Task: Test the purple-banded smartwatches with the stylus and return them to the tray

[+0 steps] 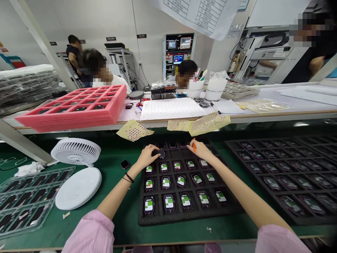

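Observation:
My left hand [147, 155] has its fingers closed on a dark smartwatch [161, 154] at the upper left of a black foam tray [181, 218]. In my right hand [201, 150], near the tray's far side, is a thin orange tool [194, 144]; its exact kind I cannot make out. Several watches in the front rows, such as one watch [169, 202], have lit screens with green and white blocks. Some far pockets [177, 154] between my hands hold no watch. One loose dark watch [125, 164] lies on the green mat left of the tray.
A second foam tray of watches [292, 182] stands at right. At left are a white fan [78, 195] and a clear plastic tray [31, 200] with dark parts. The shelf above holds a pink foam tray [110, 112], papers [171, 109] and cups [195, 88]. People sit and stand beyond.

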Demonstrator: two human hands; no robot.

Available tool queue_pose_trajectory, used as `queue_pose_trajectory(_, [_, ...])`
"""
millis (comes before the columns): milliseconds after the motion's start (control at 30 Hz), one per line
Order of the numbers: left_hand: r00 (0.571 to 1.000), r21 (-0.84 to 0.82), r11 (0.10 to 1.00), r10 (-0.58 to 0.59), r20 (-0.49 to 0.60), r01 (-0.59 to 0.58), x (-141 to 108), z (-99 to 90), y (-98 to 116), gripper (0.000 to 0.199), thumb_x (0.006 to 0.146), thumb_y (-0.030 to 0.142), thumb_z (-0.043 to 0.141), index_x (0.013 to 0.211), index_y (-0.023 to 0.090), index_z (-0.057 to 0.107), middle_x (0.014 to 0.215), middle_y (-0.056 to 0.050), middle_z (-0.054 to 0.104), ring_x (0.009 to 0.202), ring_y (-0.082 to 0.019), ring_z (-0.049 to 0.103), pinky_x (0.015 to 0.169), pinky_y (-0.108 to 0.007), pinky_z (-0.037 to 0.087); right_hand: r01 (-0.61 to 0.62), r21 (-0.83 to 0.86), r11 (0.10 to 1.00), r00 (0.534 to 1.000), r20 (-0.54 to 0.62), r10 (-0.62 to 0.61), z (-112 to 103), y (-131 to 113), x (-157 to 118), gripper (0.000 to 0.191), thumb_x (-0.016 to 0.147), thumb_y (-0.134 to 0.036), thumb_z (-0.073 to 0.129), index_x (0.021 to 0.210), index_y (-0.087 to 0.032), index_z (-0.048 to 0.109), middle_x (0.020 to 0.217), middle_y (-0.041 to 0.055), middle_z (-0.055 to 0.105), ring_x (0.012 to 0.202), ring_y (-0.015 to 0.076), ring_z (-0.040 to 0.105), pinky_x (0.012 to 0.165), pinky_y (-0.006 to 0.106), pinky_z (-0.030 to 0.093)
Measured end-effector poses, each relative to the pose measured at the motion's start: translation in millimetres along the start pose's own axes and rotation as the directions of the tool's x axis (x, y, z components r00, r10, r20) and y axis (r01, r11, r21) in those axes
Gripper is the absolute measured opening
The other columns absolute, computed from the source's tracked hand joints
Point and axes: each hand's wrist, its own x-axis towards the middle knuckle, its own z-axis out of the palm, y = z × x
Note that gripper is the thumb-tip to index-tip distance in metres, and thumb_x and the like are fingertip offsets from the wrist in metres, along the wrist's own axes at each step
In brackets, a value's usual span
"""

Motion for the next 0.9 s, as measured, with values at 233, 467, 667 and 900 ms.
queue_pose_trajectory(233, [0.995, 0.16, 0.987, -0.037, 0.09, 0.022, 22, 22.3, 33, 0.025, 0.092, 0.028, 0.047, 0.102, 0.012, 0.063, 0.109, -0.017, 0.061, 0.109, -0.034, 0.053, 0.09, -0.049, 0.042, -0.283, -0.202, 0.937, 0.958, -0.112, 0.265, -36, 76, -15, 0.011, 0.087, -0.019, 0.053, 0.095, -0.012, 0.056, 0.09, 0.018, 0.068, 0.086, 0.0284, 0.065, 0.067, 0.03, 0.04])
queue_pose_trajectory(467, [0.987, 0.178, 0.98, 0.066, 0.149, -0.092, 40, 33.8, 77, 0.025, 0.093, 0.031, 0.045, 0.106, 0.015, 0.061, 0.116, -0.014, 0.058, 0.113, -0.031, 0.051, 0.094, -0.045, 0.041, -0.334, -0.144, 0.931, 0.942, -0.049, 0.331, -29, 92, 0, 0.019, 0.09, -0.022, 0.053, 0.103, -0.009, 0.06, 0.102, 0.0199, 0.066, 0.097, 0.0281, 0.064, 0.078, 0.035, 0.046])
queue_pose_trajectory(667, [0.945, 0.145, 0.963, 0.182, 0.271, -0.227, 87, 71.2, 142, 0.032, 0.089, 0.032, 0.056, 0.116, 0.016, 0.057, 0.122, -0.012, 0.056, 0.117, -0.027, 0.05, 0.097, -0.04, 0.042, -0.379, 0.023, 0.925, 0.925, -0.004, 0.379, -29, 94, 3, 0.031, 0.092, -0.034, 0.056, 0.117, -0.016, 0.057, 0.117, 0.008, 0.06, 0.098, 0.0201, 0.062, 0.083, 0.041, 0.053])
queue_pose_trajectory(900, [0.925, 0.14, 0.98, 0.079, 0.372, -0.14, 129, 89.8, 161, 0.034, 0.09, 0.033, 0.058, 0.119, 0.016, 0.056, 0.124, -0.01, 0.056, 0.109, -0.024, 0.057, 0.092, -0.048, 0.048, -0.387, 0.231, 0.892, 0.922, 0.077, 0.38, -24, 97, 12, 0.032, 0.092, -0.032, 0.056, 0.119, -0.016, 0.056, 0.119, 0.009, 0.059, 0.1, 0.0212, 0.061, 0.084, 0.042, 0.053])
